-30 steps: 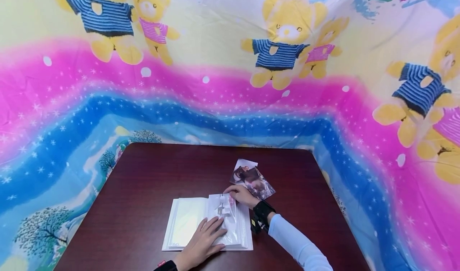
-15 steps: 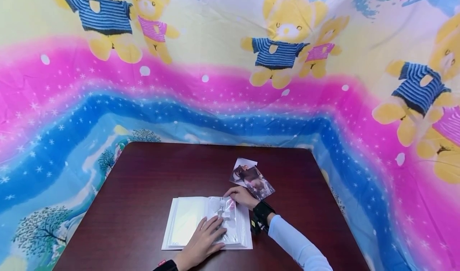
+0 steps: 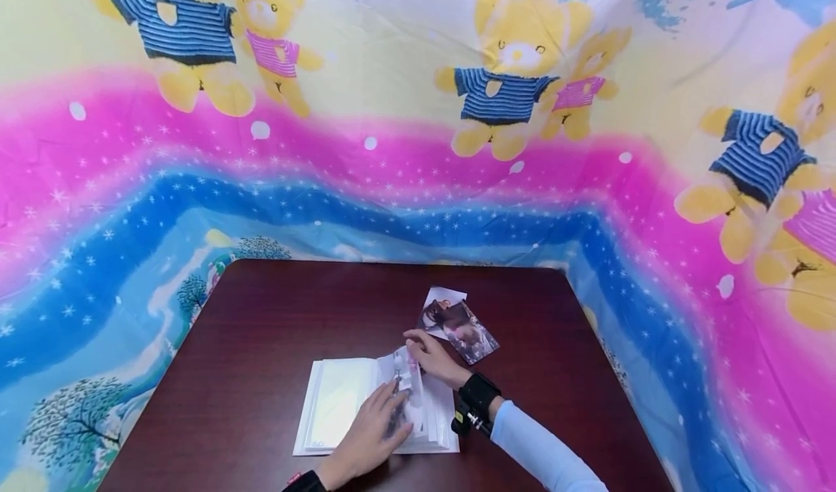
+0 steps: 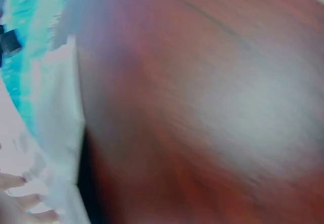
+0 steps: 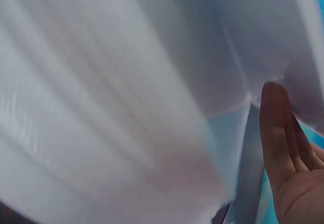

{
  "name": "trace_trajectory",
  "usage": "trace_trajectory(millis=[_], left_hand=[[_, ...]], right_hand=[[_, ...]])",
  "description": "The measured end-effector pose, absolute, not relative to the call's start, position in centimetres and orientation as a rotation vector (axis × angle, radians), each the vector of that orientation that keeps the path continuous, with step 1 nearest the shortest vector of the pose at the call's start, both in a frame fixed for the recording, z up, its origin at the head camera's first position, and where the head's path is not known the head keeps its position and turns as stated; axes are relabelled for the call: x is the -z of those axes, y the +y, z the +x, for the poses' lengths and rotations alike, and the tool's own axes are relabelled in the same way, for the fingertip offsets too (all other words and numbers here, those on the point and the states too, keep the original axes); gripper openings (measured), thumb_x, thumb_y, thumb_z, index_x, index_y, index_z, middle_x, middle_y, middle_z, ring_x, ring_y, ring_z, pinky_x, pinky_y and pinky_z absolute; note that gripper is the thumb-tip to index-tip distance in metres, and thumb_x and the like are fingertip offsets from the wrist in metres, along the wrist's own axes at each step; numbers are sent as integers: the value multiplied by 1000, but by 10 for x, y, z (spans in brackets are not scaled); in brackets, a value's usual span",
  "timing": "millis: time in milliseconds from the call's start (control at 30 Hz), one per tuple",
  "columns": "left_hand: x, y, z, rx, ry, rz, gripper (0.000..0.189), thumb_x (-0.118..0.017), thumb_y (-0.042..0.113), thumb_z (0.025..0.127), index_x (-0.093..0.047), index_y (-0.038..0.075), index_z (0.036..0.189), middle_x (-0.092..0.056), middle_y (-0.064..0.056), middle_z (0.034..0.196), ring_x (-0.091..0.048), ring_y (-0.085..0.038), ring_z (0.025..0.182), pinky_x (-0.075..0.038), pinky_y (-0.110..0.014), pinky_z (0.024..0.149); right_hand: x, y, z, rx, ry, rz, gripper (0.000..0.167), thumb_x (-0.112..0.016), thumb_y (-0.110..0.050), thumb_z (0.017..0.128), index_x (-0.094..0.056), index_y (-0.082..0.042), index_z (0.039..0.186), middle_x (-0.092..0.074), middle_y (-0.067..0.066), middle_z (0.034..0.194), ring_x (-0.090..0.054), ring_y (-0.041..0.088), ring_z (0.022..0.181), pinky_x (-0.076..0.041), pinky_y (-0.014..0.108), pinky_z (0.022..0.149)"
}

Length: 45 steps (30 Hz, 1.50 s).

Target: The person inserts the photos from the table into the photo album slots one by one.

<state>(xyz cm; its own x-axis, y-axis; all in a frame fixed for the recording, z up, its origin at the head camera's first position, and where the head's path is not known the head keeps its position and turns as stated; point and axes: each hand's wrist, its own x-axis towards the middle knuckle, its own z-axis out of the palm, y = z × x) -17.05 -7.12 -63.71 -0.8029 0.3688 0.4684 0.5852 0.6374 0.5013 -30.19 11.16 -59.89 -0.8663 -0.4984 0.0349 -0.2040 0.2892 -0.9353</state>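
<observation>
An open white photo album point(image 3: 303, 434) lies on the table, with a blank white page point(image 3: 342, 398) on its left side. On the right side, a clear sleeve page point(image 3: 400, 361) with a pale printed picture is raised from the pages below. My left hand point(image 3: 367, 430) rests on this page, fingers spread. My right hand point(image 3: 436, 358) is at the page's upper right corner; in the right wrist view its straight fingers point(image 5: 276, 127) touch the sleeve page point(image 5: 197, 72). Its thumb is hidden there. The left wrist view is blurred, with fingertips point(image 4: 35, 203) at its lower left.
Two overlapping photos point(image 3: 460, 325) lie beyond my right hand. The dark reddish-brown table point(image 3: 274, 310) stands against a bear-patterned cloth point(image 3: 392, 173). A black wrist strap with a camera point(image 3: 472, 405) hangs beside the album's right edge.
The sleeve page has risen and tilted left. My right hand has shifted slightly, its fingers now straighter at the page's edge. My left hand stays on the page; the photos have not moved.
</observation>
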Motion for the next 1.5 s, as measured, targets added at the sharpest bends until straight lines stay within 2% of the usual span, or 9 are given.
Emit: trace_trajectory(millis=[100, 167, 333, 600, 767, 967, 1133, 1367, 1500], left_hand=[[624, -69, -170, 1133, -2561, -603, 46, -55, 32, 101, -56, 3, 137, -49, -22, 143, -48, -39, 130, -41, -55, 102], [617, -69, -170, 1252, -2552, -497, 45, -55, 29, 102, -54, 2, 137, -52, -20, 141, -50, -37, 128, -43, -53, 101], [602, -79, -175, 1514, -2450, -284, 41, -59, 21, 100, -54, 1, 135, -61, -19, 129, -64, -34, 109, -54, -46, 88], [586, -114, -186, 1607, -2368, 16, 33, -64, 11, 95, -61, 2, 126, -73, -16, 100, -73, -22, 77, -55, -26, 65], [587, -132, -185, 1498, -2382, 130, 33, -69, 12, 91, -65, 4, 123, -75, -13, 93, -72, -21, 70, -53, -26, 61], [598, -143, -183, 1273, -2469, 106, 43, -71, 0, 83, -62, 3, 124, -73, -19, 96, -70, -22, 66, -53, -35, 58], [613, -149, -180, 1110, -2502, 45, 49, -71, -9, 75, -61, -3, 122, -67, -26, 108, -69, -34, 78, -53, -49, 63], [633, -137, -186, 840, -2364, -322, 45, -72, -12, 66, -66, -5, 110, -59, -35, 117, -57, -53, 107, -48, -62, 86], [636, -119, -187, 797, -2357, -530, 36, -76, -7, 72, -68, 0, 107, -62, -30, 117, -57, -50, 111, -47, -60, 90]], right_hand=[[593, 104, -293, 1693, 2179, -574, 38, -43, -24, 107, -48, 0, 137, -63, 14, 98, -62, 18, 74, -55, 31, 61], [590, 99, -288, 1720, 2099, -586, 38, -42, -23, 108, -49, 2, 135, -64, 18, 100, -66, 22, 73, -58, 36, 63], [588, 88, -276, 1666, 1999, -698, 35, -41, -18, 108, -54, 7, 129, -62, 27, 114, -70, 36, 87, -59, 45, 70], [594, 79, -262, 1444, 2078, -864, 27, -46, -12, 106, -61, 1, 124, -63, 24, 117, -66, 40, 94, -60, 39, 64], [596, 79, -259, 1358, 2053, -955, 28, -47, -9, 104, -60, 3, 126, -61, 22, 121, -62, 36, 99, -60, 38, 68], [598, 86, -264, 1295, 2199, -1059, 26, -51, -4, 100, -64, 2, 121, -67, 17, 115, -65, 25, 96, -56, 24, 71], [602, 95, -270, 1299, 2315, -1031, 24, -54, -1, 97, -67, 1, 117, -71, 15, 110, -66, 20, 99, -52, 23, 82], [583, 110, -268, 1425, 2417, -918, 21, -52, 12, 93, -67, 11, 108, -69, 24, 106, -64, 41, 99, -52, 40, 87], [598, 118, -276, 1485, 2466, -836, 19, -55, 8, 92, -71, 4, 103, -72, 15, 102, -65, 32, 95, -50, 27, 81]])
